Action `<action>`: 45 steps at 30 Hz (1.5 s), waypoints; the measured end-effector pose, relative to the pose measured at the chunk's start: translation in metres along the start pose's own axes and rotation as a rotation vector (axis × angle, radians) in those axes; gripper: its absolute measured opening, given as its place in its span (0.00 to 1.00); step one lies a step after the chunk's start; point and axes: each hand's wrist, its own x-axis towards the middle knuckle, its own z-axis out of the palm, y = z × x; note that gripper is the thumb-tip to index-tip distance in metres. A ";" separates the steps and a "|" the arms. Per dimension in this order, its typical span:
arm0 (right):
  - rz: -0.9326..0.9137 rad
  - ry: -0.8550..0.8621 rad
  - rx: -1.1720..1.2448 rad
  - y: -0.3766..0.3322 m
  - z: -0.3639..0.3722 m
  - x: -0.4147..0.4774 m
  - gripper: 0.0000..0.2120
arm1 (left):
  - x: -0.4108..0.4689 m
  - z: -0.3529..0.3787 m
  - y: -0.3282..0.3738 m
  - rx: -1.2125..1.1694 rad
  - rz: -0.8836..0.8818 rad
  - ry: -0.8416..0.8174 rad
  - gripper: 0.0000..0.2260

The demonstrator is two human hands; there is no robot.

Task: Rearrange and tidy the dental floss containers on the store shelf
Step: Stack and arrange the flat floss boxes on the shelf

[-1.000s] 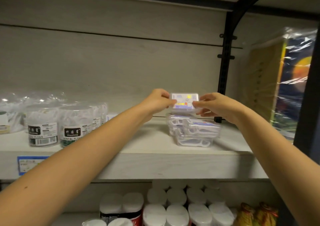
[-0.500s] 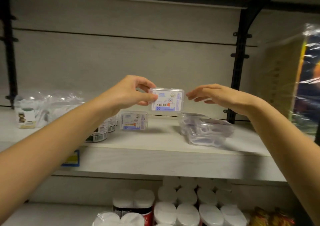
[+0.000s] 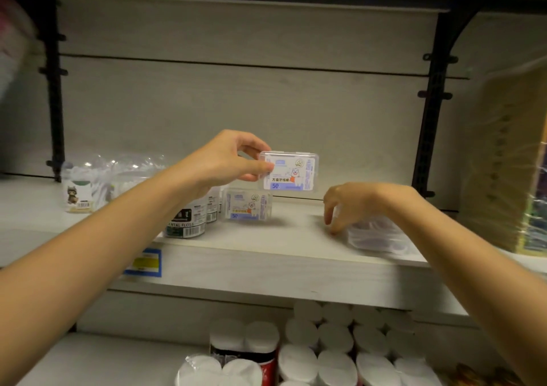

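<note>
A clear rectangular floss box (image 3: 291, 171), its blue-and-white cartoon label facing out, is upright in the air, pinched at its left end by the left hand (image 3: 225, 160). Just below, a matching box (image 3: 248, 205) stands on the shelf (image 3: 266, 267) beside round tubs (image 3: 185, 223) labelled DENTAL FLOSS. A blurred heap of clear boxes (image 3: 376, 233) lies further right.

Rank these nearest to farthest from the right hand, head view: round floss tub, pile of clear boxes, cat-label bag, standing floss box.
1. pile of clear boxes, beside the right hand.
2. standing floss box, centre.
3. round floss tub, left.
4. cat-label bag, far left.
</note>
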 end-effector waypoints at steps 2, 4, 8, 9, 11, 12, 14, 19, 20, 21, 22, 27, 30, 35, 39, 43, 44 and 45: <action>0.022 -0.012 0.024 0.010 0.002 -0.007 0.14 | 0.002 0.002 -0.001 -0.011 -0.008 -0.005 0.13; 0.041 -0.017 0.058 0.021 0.001 -0.016 0.20 | 0.004 0.005 -0.002 -0.019 -0.012 -0.014 0.14; -0.141 0.221 0.575 0.027 -0.011 -0.034 0.31 | 0.013 0.012 -0.004 -0.002 -0.014 -0.043 0.14; -0.202 0.274 0.698 0.025 -0.015 -0.036 0.30 | 0.017 0.014 -0.004 0.006 -0.012 -0.058 0.13; -0.256 0.379 0.713 0.020 -0.023 -0.034 0.24 | 0.023 0.020 -0.005 0.025 0.001 -0.089 0.14; -0.251 0.436 0.630 0.017 -0.026 -0.032 0.20 | 0.026 0.022 -0.006 0.043 0.013 -0.096 0.14; -0.214 0.497 0.484 0.014 -0.029 -0.025 0.16 | 0.033 0.027 -0.008 0.135 0.044 -0.088 0.14; -0.140 0.394 0.351 0.009 -0.027 -0.006 0.16 | 0.046 0.029 -0.015 0.536 0.093 -0.147 0.16; -0.130 0.364 0.324 0.008 -0.027 -0.003 0.16 | 0.047 0.030 -0.016 0.587 0.089 -0.178 0.16; -0.118 0.336 0.298 0.006 -0.025 0.000 0.16 | 0.048 0.030 -0.017 0.619 0.080 -0.209 0.16; -0.109 0.311 0.275 0.004 -0.024 0.003 0.16 | 0.048 0.031 -0.018 0.640 0.070 -0.236 0.16; -0.103 0.239 0.242 -0.001 -0.016 0.012 0.14 | 0.050 0.036 -0.022 0.725 0.021 -0.337 0.15; -0.101 0.218 0.239 -0.002 -0.014 0.015 0.15 | 0.051 0.037 -0.022 0.785 0.030 -0.335 0.15; -0.108 0.207 0.226 -0.004 -0.012 0.015 0.16 | 0.050 0.039 -0.022 0.926 0.023 -0.334 0.16; -0.047 0.347 0.277 0.007 -0.017 -0.011 0.20 | 0.044 0.049 -0.019 1.092 0.163 -0.095 0.17; 0.090 0.667 0.396 0.049 -0.015 -0.068 0.15 | 0.028 0.071 -0.003 0.715 0.395 0.127 0.08; 0.149 0.698 0.405 0.060 -0.011 -0.081 0.14 | 0.025 0.080 0.003 0.603 0.385 0.092 0.07; 0.215 0.707 0.410 0.069 -0.005 -0.093 0.14 | 0.022 0.090 0.008 0.517 0.361 0.043 0.07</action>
